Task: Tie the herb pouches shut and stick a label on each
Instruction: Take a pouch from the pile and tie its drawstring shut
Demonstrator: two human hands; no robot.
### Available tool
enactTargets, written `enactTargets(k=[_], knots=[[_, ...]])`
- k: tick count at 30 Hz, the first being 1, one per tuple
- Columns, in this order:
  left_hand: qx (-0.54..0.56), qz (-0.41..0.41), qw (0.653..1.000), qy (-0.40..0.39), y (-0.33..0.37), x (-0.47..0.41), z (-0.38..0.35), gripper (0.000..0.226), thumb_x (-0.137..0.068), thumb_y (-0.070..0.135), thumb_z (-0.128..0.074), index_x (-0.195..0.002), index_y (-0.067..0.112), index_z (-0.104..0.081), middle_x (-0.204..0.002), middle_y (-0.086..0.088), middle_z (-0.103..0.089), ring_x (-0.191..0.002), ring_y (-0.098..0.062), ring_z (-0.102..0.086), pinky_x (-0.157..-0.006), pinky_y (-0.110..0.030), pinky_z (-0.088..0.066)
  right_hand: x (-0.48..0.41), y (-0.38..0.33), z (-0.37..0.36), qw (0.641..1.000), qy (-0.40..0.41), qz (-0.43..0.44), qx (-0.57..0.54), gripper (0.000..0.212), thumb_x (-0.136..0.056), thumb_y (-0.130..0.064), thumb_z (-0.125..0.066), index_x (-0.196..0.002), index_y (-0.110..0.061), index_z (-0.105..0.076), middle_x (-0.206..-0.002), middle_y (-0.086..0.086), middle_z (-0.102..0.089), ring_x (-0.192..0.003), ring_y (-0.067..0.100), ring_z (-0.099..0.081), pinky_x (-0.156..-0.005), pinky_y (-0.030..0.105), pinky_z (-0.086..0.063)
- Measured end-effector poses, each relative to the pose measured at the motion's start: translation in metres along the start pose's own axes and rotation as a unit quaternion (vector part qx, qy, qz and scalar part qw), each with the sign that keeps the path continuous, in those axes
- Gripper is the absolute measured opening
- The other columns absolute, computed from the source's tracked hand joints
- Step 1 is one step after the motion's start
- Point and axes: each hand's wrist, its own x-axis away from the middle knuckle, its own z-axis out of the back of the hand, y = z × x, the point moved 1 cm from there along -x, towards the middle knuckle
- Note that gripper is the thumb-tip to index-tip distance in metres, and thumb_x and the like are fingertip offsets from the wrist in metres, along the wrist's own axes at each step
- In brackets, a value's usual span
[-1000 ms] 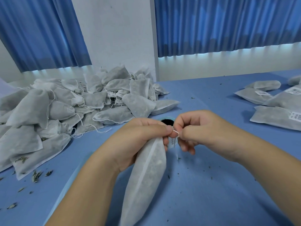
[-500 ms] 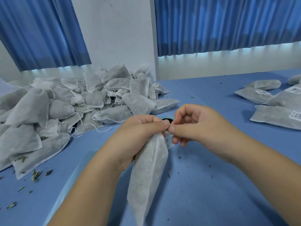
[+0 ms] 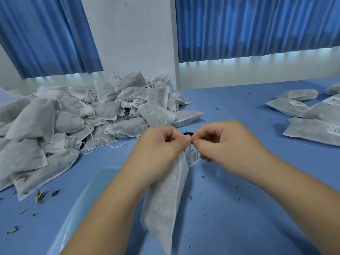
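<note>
Over blue table (image 3: pixel 239 208), left hand (image 3: pixel 161 146) and right hand (image 3: pixel 226 144) fingertip-to-fingertip atop pouch (image 3: pixel 165 199)

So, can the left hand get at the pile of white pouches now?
Probably not yet: the left hand grips the hanging white fabric pouch. Otherwise nothing on the blue table blocks the big pile of white fabric pouches.

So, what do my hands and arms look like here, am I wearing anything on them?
Nothing is worn. The left hand and the right hand have no gloves, rings or tape, and no watch or bracelet shows. The left forearm and the right forearm are uncovered down to the picture's edge, so no sleeve is in view.
</note>
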Motion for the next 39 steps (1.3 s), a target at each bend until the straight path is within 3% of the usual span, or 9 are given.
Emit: enactTargets(k=[7,16,19,21,24,28,31,35,39], knots=[[-0.021,-0.037,0.999,0.021,-0.0002,-0.0006,-0.0001,0.020,-0.086,0.026,-0.073,-0.068,0.018,-0.071,-0.060,0.004,-0.054,-0.050,-0.003,-0.041,-0.047,-0.014,-0.032,0.0004,-0.0010,0.0018,0.998,-0.047,-0.043,-0.021,0.014,-0.084,-0.015,-0.063,-0.072,-0.019,-0.069,-0.056,-0.005,-0.064,-0.051,0.002,-0.061,-0.062,0.037,-0.053],[-0.005,-0.021,1.000,-0.011,-0.0014,-0.0006,0.0007,0.019,-0.091,0.026,-0.067,-0.078,0.014,-0.072,-0.073,-0.003,-0.061,-0.064,-0.009,-0.049,-0.057,-0.017,-0.037,-0.0012,0.0014,0.0001,1.000,-0.004,-0.010,-0.029,0.015,-0.079,-0.009,-0.067,-0.069,-0.019,-0.069,-0.058,-0.003,-0.066,-0.056,0.012,-0.066,-0.061,0.035,-0.056],[0.026,0.000,0.999,-0.040,-0.0005,0.0001,0.0014,0.021,-0.093,0.024,-0.064,-0.075,0.017,-0.072,-0.068,0.007,-0.063,-0.060,-0.001,-0.052,-0.057,-0.010,-0.039,-0.0022,0.0016,0.0008,0.999,-0.014,-0.007,-0.043,0.017,-0.080,-0.007,-0.067,-0.070,-0.020,-0.069,-0.058,-0.004,-0.066,-0.055,0.009,-0.066,-0.055,0.025,-0.054],[0.071,0.033,0.994,-0.072,-0.0003,0.0005,0.0018,0.023,-0.094,0.021,-0.063,-0.073,0.017,-0.071,-0.065,0.009,-0.062,-0.057,-0.002,-0.053,-0.057,-0.014,-0.040,-0.0020,0.0005,0.0011,0.998,-0.023,-0.005,-0.060,0.019,-0.081,-0.005,-0.067,-0.069,-0.020,-0.069,-0.058,-0.002,-0.066,-0.054,0.009,-0.064,-0.053,0.020,-0.051],[0.158,0.085,0.979,-0.100,-0.0004,0.0009,0.0027,0.015,-0.083,0.020,-0.069,-0.069,0.015,-0.071,-0.065,0.002,-0.061,-0.055,-0.009,-0.052,-0.054,-0.020,-0.042,-0.0013,-0.0012,0.0010,0.997,-0.016,0.000,-0.075,0.020,-0.081,-0.003,-0.067,-0.069,-0.019,-0.065,-0.058,-0.001,-0.065,-0.056,0.014,-0.065,-0.053,0.025,-0.051],[0.210,0.110,0.965,-0.115,0.0011,0.0007,0.0019,0.015,-0.067,0.028,-0.070,-0.063,0.014,-0.069,-0.062,-0.002,-0.057,-0.054,-0.013,-0.050,-0.052,-0.023,-0.040,0.0021,-0.0025,0.0014,0.999,0.029,0.042,-0.018,0.020,-0.078,-0.008,-0.070,-0.068,-0.024,-0.062,-0.063,-0.008,-0.065,-0.060,0.017,-0.066,-0.059,0.029,-0.051],[0.211,0.115,0.965,-0.106,0.0003,-0.0003,0.0013,0.024,-0.081,0.022,-0.069,-0.059,0.013,-0.065,-0.056,-0.001,-0.053,-0.048,-0.012,-0.047,-0.046,-0.021,-0.038,0.0057,-0.0058,0.0017,0.994,0.047,0.083,0.050,0.022,-0.077,-0.010,-0.069,-0.067,-0.027,-0.061,-0.064,-0.021,-0.062,-0.053,0.006,-0.057,-0.050,0.012,-0.039],[0.211,0.112,0.967,-0.090,0.0011,0.0001,0.0001,0.036,-0.090,0.018,-0.064,-0.054,0.015,-0.063,-0.050,0.000,-0.052,-0.041,-0.010,-0.047,-0.043,-0.018,-0.038,0.0047,-0.0063,0.0006,0.980,0.064,0.135,0.129,0.021,-0.073,-0.009,-0.070,-0.066,-0.027,-0.062,-0.070,-0.013,-0.060,-0.069,0.008,-0.059,-0.059,0.014,-0.041],[0.204,0.097,0.972,-0.066,0.0027,0.0014,-0.0011,0.039,-0.091,0.017,-0.065,-0.051,0.017,-0.067,-0.048,0.003,-0.056,-0.040,-0.008,-0.049,-0.043,-0.014,-0.039,0.0040,-0.0030,0.0005,0.982,0.080,0.121,0.123,0.014,-0.074,-0.019,-0.071,-0.065,-0.028,-0.065,-0.069,-0.015,-0.062,-0.070,0.006,-0.060,-0.061,0.016,-0.043]])
